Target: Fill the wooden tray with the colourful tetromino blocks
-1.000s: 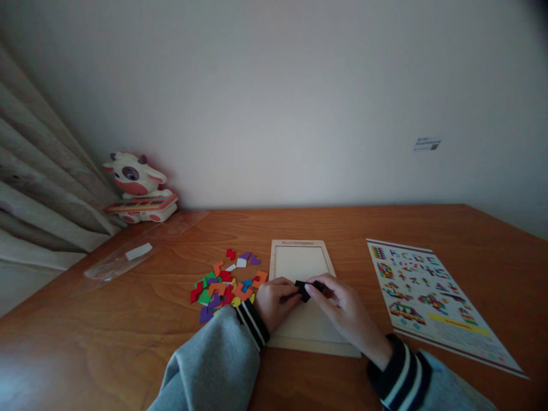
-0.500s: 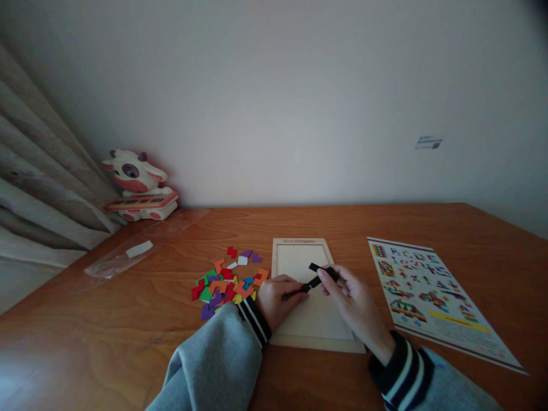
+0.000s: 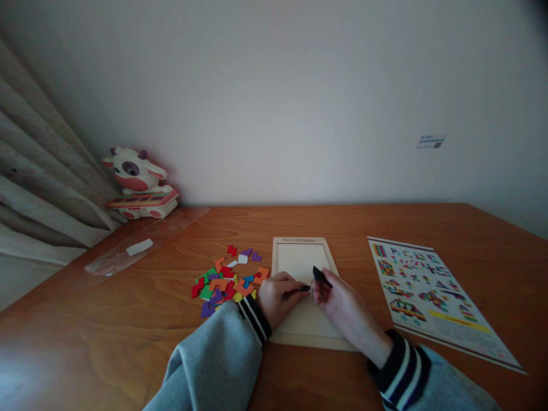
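Over the middle of a pale wooden puzzle tray [image 3: 299,339], both hands are close together. My left hand [image 3: 280,299] is closed on a black puzzle piece [image 3: 305,288], and only its tip shows past the fingertips. Between the thumb and fingers of my right hand [image 3: 342,302] is another black puzzle piece [image 3: 320,276], tilted up; its full outline is hidden. A small gap separates the two hands. Left of the tray, beside my left sleeve, lies a loose heap of coloured puzzle pieces [image 3: 219,285] in red, orange, green, purple, yellow, blue and white.
A printed pattern sheet [image 3: 432,291] lies to the right of the tray. At the back left stands a toy cow with a keyboard [image 3: 141,185], with a clear plastic bag [image 3: 111,260] in front of it. A curtain [image 3: 38,171] hangs at the left, and a wall [image 3: 299,114] rises behind the table.
My right hand has turned, and its black piece now points upward instead of lying across toward the left hand. Less black shows at my left fingertips. The left hand has hardly moved.
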The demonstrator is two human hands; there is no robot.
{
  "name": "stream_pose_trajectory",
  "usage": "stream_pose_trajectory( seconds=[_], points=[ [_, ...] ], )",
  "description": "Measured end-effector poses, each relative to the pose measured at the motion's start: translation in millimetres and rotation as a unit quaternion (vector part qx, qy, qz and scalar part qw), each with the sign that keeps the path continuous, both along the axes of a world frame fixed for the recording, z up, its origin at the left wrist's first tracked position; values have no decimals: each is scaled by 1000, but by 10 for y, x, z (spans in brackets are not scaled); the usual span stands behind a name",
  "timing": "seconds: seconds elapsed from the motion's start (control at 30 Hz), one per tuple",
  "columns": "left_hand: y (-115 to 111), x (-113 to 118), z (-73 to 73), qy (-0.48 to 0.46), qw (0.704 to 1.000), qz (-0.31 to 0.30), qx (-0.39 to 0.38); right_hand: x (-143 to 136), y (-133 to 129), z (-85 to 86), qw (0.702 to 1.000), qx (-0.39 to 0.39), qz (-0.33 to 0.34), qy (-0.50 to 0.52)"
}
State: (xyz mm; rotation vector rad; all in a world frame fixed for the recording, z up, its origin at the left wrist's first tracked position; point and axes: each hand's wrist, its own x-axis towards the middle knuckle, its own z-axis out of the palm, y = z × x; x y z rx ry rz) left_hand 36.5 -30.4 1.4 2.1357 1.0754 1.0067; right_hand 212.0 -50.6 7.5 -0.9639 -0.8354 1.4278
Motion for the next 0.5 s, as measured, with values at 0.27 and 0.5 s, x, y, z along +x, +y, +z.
stream_pose_trajectory(
  seconds=[0.27,0.5],
  points=[
    [-29,22,3,84,981,-21,174,-63,-16,30,996,-55,24,72],
    [-36,38,12,25,993,-36,113,85,27,74,996,32,-65,-52]
  ],
)
